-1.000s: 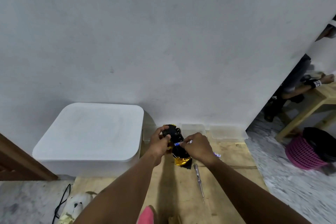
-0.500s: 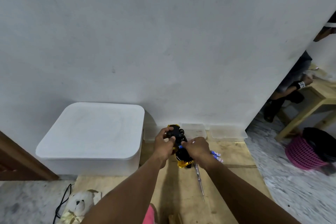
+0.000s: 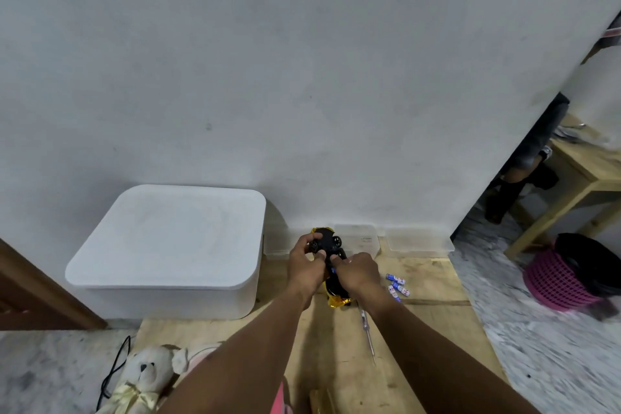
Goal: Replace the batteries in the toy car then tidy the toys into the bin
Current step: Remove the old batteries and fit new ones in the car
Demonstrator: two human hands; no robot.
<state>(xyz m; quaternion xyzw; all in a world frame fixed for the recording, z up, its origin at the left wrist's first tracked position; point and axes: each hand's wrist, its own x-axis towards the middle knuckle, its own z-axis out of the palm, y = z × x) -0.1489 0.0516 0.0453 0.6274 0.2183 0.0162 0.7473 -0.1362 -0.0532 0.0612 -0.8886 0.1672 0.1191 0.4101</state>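
A gold toy car [image 3: 327, 242] is held upside down over the wooden board, its black underside and wheels facing up. My left hand [image 3: 307, 265] grips its left side, thumb near a front wheel. My right hand [image 3: 358, 270] pinches a blue-and-white battery [image 3: 332, 269] against the car's underside; most of the battery is hidden by my fingers. Loose blue-and-white batteries [image 3: 398, 286] lie on the board just right of my right hand. A screwdriver [image 3: 367, 334] lies below them. A white lidded bin [image 3: 168, 245] stands to the left against the wall.
A white teddy bear [image 3: 141, 380] lies at the lower left beside a black cable [image 3: 112, 370]. Clear plastic trays [image 3: 361, 239] line the wall behind the car. A pink basket [image 3: 557, 279] and a wooden table [image 3: 578, 171] with a person beside it stand at the right.
My hands and the car have stayed together; my right hand shifted slightly over the underside with the battery. The camera tilted down, bringing the loose batteries and the teddy bear more into view.
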